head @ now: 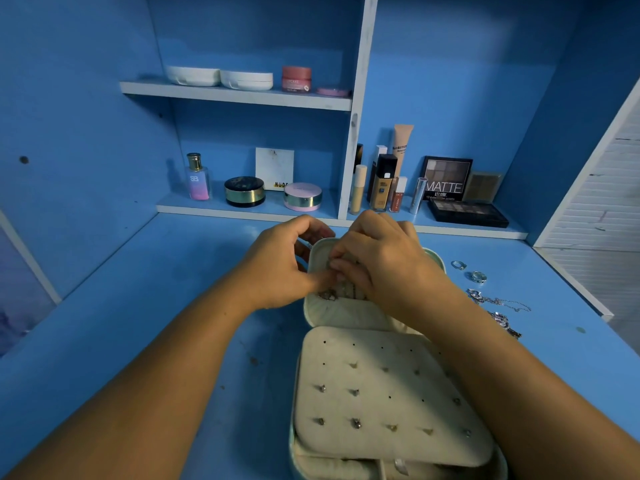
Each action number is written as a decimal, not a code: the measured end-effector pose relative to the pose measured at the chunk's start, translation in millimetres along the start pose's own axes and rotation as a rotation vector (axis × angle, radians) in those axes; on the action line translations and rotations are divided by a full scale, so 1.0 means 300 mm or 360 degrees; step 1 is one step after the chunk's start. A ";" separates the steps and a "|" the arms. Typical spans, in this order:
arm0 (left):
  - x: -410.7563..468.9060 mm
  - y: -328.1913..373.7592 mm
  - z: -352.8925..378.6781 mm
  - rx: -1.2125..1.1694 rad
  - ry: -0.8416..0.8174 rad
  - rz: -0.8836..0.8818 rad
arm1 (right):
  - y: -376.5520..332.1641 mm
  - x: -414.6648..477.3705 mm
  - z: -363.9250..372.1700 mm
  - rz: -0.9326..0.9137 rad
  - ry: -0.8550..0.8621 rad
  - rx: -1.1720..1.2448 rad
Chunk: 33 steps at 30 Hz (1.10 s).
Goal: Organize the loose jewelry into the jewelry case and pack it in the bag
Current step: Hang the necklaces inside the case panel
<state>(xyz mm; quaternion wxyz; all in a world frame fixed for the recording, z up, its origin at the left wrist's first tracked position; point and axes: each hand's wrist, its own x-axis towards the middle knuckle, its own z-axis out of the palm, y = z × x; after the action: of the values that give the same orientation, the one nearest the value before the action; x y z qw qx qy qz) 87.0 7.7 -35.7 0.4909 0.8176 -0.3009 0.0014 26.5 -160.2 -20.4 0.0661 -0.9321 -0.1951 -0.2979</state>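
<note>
A cream jewelry case (341, 315) lies open on the blue desk, its lid half tipped away from me. A padded earring panel (384, 393) with several studs pinned in it covers the near half. Both hands work at the inside of the lid. My left hand (287, 268) and my right hand (377, 258) meet with curled fingers and pinch a thin chain necklace (332, 293) that hangs against the lid lining. Loose on the desk to the right lie two silver rings (469, 270) and tangled silver necklaces (498, 311). No bag is in view.
Behind the case a low shelf edge (242, 212) carries a perfume bottle (198, 177), compacts, foundation tubes (382, 181) and eyeshadow palettes (467, 211). A higher shelf (235, 95) holds white cases and a pink jar. A white slatted panel (595, 209) stands at the right.
</note>
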 end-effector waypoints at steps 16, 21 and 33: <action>0.010 0.012 0.003 -0.0454 0.0068 -0.0148 | 0.025 0.011 0.023 0.0133 0.0155 0.0020; 0.011 0.017 0.001 -0.0560 0.0067 -0.0228 | 0.019 0.022 0.029 0.0202 0.0252 0.0085; 0.014 0.025 0.011 -0.0659 0.0090 -0.0259 | 0.010 0.027 0.033 0.0375 0.0449 0.0240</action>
<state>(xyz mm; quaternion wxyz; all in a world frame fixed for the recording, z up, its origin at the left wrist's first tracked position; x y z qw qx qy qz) 85.6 0.6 -30.1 0.6550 0.7206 -0.2140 -0.0771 39.0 -157.9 -23.9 0.1967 -0.8899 -0.0952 -0.4003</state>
